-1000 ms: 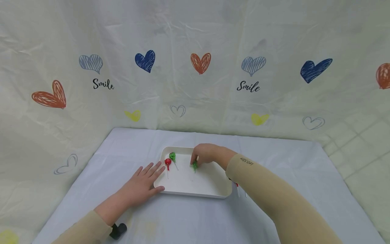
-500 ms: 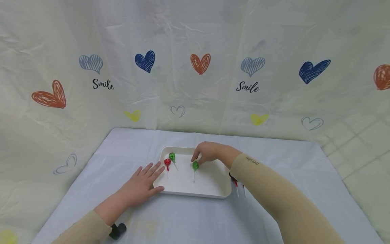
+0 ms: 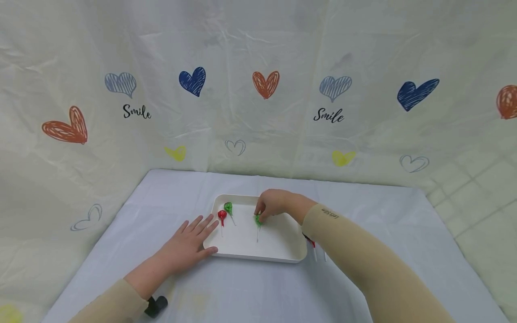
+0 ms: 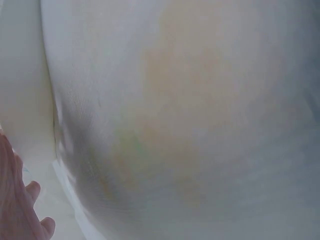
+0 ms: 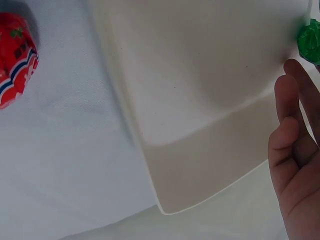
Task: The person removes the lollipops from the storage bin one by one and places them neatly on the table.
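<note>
In the head view my right hand (image 3: pixel 271 204) reaches into the white tray (image 3: pixel 242 244) and pinches the wrapped head of a green lollipop (image 3: pixel 257 220), whose white stick points toward the front. The right wrist view has that green lollipop (image 5: pixel 310 42) at its right edge, by the fingertips of curled fingers. My left hand (image 3: pixel 187 244) rests with spread fingers on the tray's left side. Just beyond those fingertips, a red lollipop (image 3: pixel 222 215) and a second green lollipop (image 3: pixel 228 207) lie in the tray.
Right of the tray, partly hidden under the right sleeve, lie a red lollipop (image 3: pixel 311 242) and another white stick (image 3: pixel 325 256). A red wrapped candy (image 5: pixel 16 57) shows close up in the right wrist view. A white cloth (image 3: pixel 226 287) covers the table, with a heart-printed curtain (image 3: pixel 258 121) behind.
My right hand held the green lollipop, loosened so that its whole head and stick showed in the tray, and now its fingers close on the head again. The left hand has stayed still.
</note>
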The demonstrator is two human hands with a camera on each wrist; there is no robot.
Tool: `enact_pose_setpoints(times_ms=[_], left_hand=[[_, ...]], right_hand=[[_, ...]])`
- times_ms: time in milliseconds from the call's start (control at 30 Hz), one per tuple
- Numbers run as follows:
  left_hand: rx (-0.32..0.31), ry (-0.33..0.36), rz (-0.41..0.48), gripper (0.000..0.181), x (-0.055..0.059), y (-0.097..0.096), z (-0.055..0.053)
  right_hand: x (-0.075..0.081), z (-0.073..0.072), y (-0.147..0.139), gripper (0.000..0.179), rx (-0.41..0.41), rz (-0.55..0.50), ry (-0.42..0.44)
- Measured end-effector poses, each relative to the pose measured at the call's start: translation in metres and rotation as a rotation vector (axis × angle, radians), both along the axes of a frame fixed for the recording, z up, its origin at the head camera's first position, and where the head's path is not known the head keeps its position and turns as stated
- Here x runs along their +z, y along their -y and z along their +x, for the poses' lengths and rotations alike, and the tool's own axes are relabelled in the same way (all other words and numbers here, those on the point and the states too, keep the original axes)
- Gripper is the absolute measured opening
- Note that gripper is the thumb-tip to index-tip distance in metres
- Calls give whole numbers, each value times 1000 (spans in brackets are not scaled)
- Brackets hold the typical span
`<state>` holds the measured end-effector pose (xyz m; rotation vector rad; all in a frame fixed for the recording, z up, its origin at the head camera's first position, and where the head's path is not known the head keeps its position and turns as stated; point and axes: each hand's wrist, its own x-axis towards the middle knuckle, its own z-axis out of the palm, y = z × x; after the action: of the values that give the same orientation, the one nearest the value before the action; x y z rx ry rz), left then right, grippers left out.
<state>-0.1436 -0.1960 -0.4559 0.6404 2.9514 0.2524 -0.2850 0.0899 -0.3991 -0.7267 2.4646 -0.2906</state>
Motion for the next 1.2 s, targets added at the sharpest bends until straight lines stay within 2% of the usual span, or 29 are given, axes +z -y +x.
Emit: enact_pose_setpoints(times_ms=[200,433,733,967,1200], left_hand=[[1,2,-4,81,-1,0,-1],[9,14,-7,82,-1,0,-1],[4,13,4,82,1,0,-1],[6,11,1,81,3,-1,0],[9,8,6,81,2,-1,1]], right_hand=[[-1,0,1,19,24,28,-21],[0,2,2,20,-9,11,26],[1,3,-1,18,-7,-5,19],[11,-3,-12,21,34,-45,-45],[22,-1,-31,24,-3,-114,-60]])
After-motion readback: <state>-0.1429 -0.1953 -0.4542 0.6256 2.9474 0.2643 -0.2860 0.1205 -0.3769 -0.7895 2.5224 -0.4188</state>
